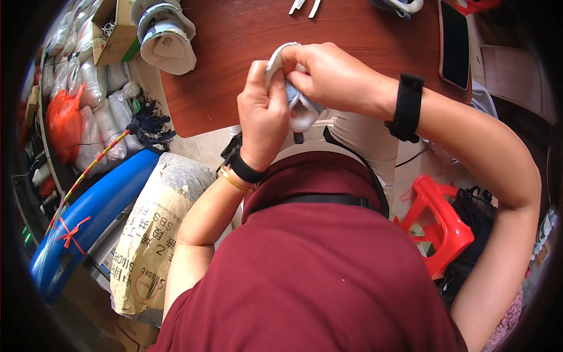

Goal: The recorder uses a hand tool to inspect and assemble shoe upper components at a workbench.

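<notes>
Over the near edge of the table, both my hands grip a white and pale-blue padded fabric piece, shaped like a shoe upper. My left hand closes around its left side with the thumb pointing up. From the right, my right hand pinches its upper rim, fingers curled over the edge. The palms and curled fingers hide much of the piece, and its rounded open lower end hangs below them. A stack of similar white pieces sits at the table's left edge.
The reddish-brown wooden table carries a dark phone-like slab and white strips. Left are a cardboard box, filled plastic bags, a blue roll and a paper sack. A red plastic stool stands right.
</notes>
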Demonstrator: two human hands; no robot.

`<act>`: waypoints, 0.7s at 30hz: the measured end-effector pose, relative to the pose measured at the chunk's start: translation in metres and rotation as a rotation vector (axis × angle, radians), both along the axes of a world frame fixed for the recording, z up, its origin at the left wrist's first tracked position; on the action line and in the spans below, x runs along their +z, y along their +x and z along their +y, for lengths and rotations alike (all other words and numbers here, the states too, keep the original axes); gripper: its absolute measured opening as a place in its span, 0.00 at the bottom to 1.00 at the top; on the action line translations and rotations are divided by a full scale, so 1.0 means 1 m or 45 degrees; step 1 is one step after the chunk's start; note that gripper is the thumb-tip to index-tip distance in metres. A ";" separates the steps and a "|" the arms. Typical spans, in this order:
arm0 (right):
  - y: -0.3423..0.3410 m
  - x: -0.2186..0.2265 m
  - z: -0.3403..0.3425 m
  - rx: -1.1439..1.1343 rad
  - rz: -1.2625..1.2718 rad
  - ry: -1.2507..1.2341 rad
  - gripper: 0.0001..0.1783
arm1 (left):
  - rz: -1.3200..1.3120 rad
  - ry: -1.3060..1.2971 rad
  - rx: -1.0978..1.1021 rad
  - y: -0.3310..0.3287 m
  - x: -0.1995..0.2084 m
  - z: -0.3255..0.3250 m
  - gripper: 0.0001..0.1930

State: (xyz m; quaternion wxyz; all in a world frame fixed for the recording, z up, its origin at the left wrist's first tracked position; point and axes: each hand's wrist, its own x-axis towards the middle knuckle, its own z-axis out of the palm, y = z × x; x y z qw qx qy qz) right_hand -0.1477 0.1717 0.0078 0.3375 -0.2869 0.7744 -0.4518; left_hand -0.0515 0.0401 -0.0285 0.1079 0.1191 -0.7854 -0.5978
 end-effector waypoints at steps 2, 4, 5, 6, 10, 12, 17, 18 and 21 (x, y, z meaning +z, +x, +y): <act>0.003 -0.011 -0.002 -0.019 0.126 -0.118 0.09 | -0.040 0.044 -0.006 0.001 -0.001 -0.003 0.04; 0.008 -0.010 -0.004 0.058 0.588 -0.058 0.09 | 0.024 0.120 0.050 0.002 -0.001 -0.002 0.04; 0.008 -0.008 -0.001 0.064 0.480 -0.107 0.08 | -0.006 0.170 0.035 0.002 0.001 -0.003 0.04; 0.007 -0.003 0.004 0.068 0.487 -0.113 0.08 | 0.001 0.164 0.040 0.001 0.002 -0.004 0.04; 0.011 0.025 0.024 0.168 0.637 0.180 0.08 | -0.128 0.649 0.020 -0.001 0.005 -0.007 0.07; 0.018 0.033 0.034 0.084 0.668 0.153 0.06 | -0.207 0.777 0.021 -0.001 0.010 -0.007 0.07; 0.025 0.021 0.040 -0.158 0.557 -0.045 0.08 | -0.239 0.888 0.047 -0.001 0.022 -0.007 0.08; 0.028 0.022 0.039 -0.223 0.438 -0.053 0.10 | -0.267 0.905 0.012 0.000 0.024 -0.008 0.09; 0.027 0.022 0.033 -0.272 0.383 -0.039 0.13 | -0.309 0.943 -0.027 0.002 0.026 -0.009 0.11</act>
